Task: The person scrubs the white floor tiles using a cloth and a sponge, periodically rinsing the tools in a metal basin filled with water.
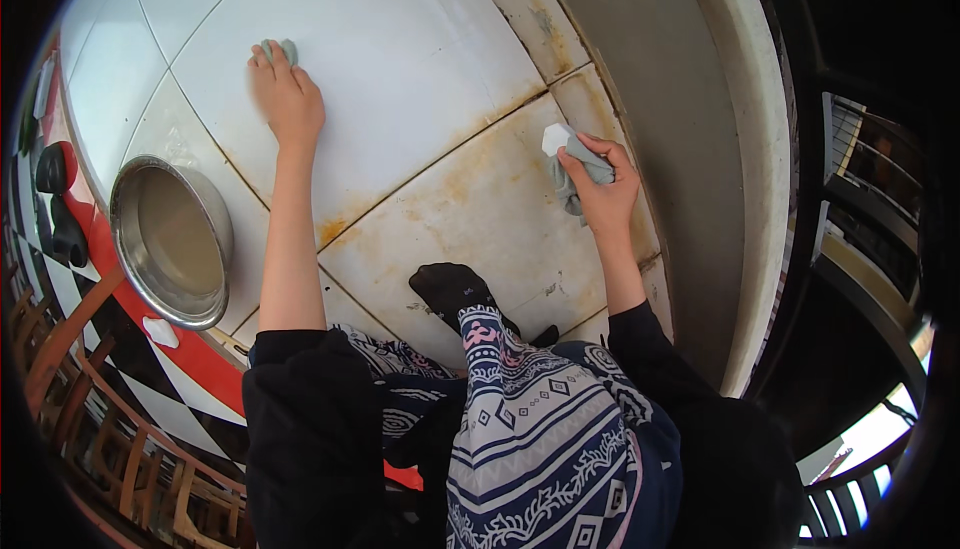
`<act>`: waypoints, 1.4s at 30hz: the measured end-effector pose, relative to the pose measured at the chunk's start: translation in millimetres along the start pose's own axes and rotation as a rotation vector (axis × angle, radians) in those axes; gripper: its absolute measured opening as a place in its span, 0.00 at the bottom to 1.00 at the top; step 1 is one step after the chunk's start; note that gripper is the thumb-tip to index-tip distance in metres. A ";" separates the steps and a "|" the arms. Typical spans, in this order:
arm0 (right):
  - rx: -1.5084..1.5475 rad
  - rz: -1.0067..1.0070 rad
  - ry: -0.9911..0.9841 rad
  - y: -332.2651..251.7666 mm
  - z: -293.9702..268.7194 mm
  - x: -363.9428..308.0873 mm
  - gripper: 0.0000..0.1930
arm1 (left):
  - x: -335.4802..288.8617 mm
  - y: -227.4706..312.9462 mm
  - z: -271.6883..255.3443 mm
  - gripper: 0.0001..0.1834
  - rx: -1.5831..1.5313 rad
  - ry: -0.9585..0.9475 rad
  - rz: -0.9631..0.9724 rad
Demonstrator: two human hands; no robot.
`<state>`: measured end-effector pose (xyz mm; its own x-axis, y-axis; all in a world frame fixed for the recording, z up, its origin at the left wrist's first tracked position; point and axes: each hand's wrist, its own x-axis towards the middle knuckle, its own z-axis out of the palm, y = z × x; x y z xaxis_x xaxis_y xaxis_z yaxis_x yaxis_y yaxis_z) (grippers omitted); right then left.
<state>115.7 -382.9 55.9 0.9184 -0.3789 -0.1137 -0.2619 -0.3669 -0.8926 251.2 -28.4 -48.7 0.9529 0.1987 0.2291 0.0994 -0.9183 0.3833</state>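
Note:
My left hand [290, 99] is stretched forward over a large white floor tile [400, 59]. Its fingers press a bunched grey-green cloth [289, 50] against the tile, and most of the cloth is hidden beneath them. My right hand [608, 189] grips a crumpled grey-green cloth [566, 189] together with a small white angular block [556, 138], whose kind I cannot make out. That hand is near the low wall, over a tile with rusty brown stains [460, 189].
A metal basin [172, 244] of cloudy water stands on the left. Beyond it are dark shoes [62, 199], a small white piece [160, 332] on a red strip and wooden chairs [130, 449]. A grey low wall [690, 149] runs along the right. My socked foot [450, 289] rests on the tiles.

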 end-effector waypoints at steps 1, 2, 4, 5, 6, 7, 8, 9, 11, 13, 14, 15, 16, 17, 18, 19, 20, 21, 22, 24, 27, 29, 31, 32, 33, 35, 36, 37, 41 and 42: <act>0.006 0.005 -0.002 -1.8 0.7 0.3 0.13 | 5.5 19.0 4.6 0.27 -0.024 -0.045 0.037; 0.009 0.011 -0.003 -2.9 1.4 -0.3 0.13 | 7.6 42.6 8.3 0.27 -0.056 -0.075 0.071; 0.014 0.003 -0.017 -10.6 5.2 -2.3 0.13 | 6.8 75.1 18.5 0.27 -0.132 -0.124 0.210; 0.015 -0.002 -0.023 -13.0 5.5 -2.6 0.13 | 2.2 95.5 21.5 0.27 -0.147 -0.165 0.253; 0.019 -0.004 -0.029 -12.7 7.4 -3.6 0.13 | -5.4 110.0 22.5 0.27 -0.140 -0.206 0.288; 0.019 -0.014 -0.026 -12.3 7.2 -3.6 0.13 | -13.7 124.8 24.5 0.27 -0.173 -0.233 0.337; 0.024 -0.022 -0.023 -12.4 8.5 -4.7 0.13 | -22.8 135.1 24.5 0.27 -0.199 -0.270 0.394; 0.025 -0.022 -0.020 -12.5 8.3 -5.4 0.13 | -33.6 145.9 23.1 0.27 -0.227 -0.310 0.436; -0.016 -0.052 -0.005 -11.7 4.2 -3.0 0.13 | -49.2 152.0 16.6 0.27 -0.256 -0.350 0.483; -0.020 -0.063 0.002 -14.3 2.5 -1.2 0.13 | -58.6 144.7 5.8 0.27 -0.337 -0.439 0.478; -0.032 -0.073 0.007 -14.2 1.0 -0.9 0.13 | -60.9 135.9 -0.7 0.27 -0.334 -0.443 0.483; -0.030 -0.069 0.015 -13.6 -1.8 -0.6 0.13 | -60.2 121.6 -8.8 0.28 -0.262 -0.365 0.402; -0.032 -0.073 0.022 -12.1 -4.1 0.1 0.13 | -56.8 104.8 -14.2 0.28 -0.187 -0.287 0.320; -0.036 -0.078 0.029 -11.0 -6.3 0.9 0.13 | -51.1 86.8 -16.3 0.28 -0.132 -0.226 0.255; -0.035 -0.075 0.036 -8.4 -7.4 1.4 0.13 | -43.6 66.9 -17.1 0.28 -0.078 -0.163 0.190; -0.024 -0.058 0.036 -6.2 -9.3 0.8 0.13 | -32.4 47.6 -17.2 0.28 -0.028 -0.109 0.153; -0.007 -0.040 0.029 -4.5 -8.6 0.4 0.14 | -19.8 27.9 -17.2 0.28 0.029 -0.055 0.111; 0.000 -0.037 0.028 -4.7 -5.8 0.1 0.14 | -5.8 8.7 -18.2 0.28 0.036 -0.055 0.114; -0.011 -0.033 0.014 -5.1 -4.7 -0.7 0.14 | 8.2 -5.1 -15.1 0.27 0.037 -0.051 0.093; -0.029 -0.025 0.007 -4.8 -6.3 -0.8 0.14 | 24.9 0.4 -4.2 0.26 0.030 -0.054 0.075; -0.018 -0.011 0.003 -4.5 -8.5 -0.6 0.14 | 29.9 43.8 12.0 0.25 -0.143 -0.138 0.237; -0.015 -0.013 0.026 -1.2 -12.5 -0.4 0.14 | 12.8 94.3 25.3 0.25 -0.214 -0.190 0.356; -0.018 -0.004 0.026 -0.4 -13.5 0.8 0.14 | -16.3 143.5 29.8 0.26 -0.273 -0.268 0.442; -0.024 0.000 0.033 -0.9 -14.5 1.9 0.14 | -32.5 164.5 31.8 0.27 -0.316 -0.308 0.485; -0.027 -0.001 0.038 -2.5 -15.6 2.3 0.14 | -49.5 183.9 32.1 0.27 -0.346 -0.341 0.495; -0.036 -0.009 0.042 -7.6 -15.6 3.1 0.14 | -75.8 204.2 29.0 0.27 -0.370 -0.370 0.505; -0.036 -0.009 0.044 -7.4 -16.6 2.8 0.14 | -85.7 210.4 26.9 0.28 -0.381 -0.397 0.509; -0.043 -0.025 0.047 -7.3 -17.3 2.6 0.14 | -92.6 212.3 24.4 0.28 -0.391 -0.423 0.513; -0.047 -0.052 0.065 -3.8 -21.2 2.4 0.13 | -102.9 195.8 6.1 0.29 -0.440 -0.489 0.524; -0.046 -0.052 0.067 -4.8 -22.8 1.8 0.13 | -104.8 190.4 0.8 0.28 -0.475 -0.534 0.511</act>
<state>111.8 -401.2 69.9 0.9097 -0.4137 -0.0367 -0.2291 -0.4260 -0.8752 170.5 -224.3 -0.4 0.8668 -0.4935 0.0712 -0.3927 -0.5877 0.7074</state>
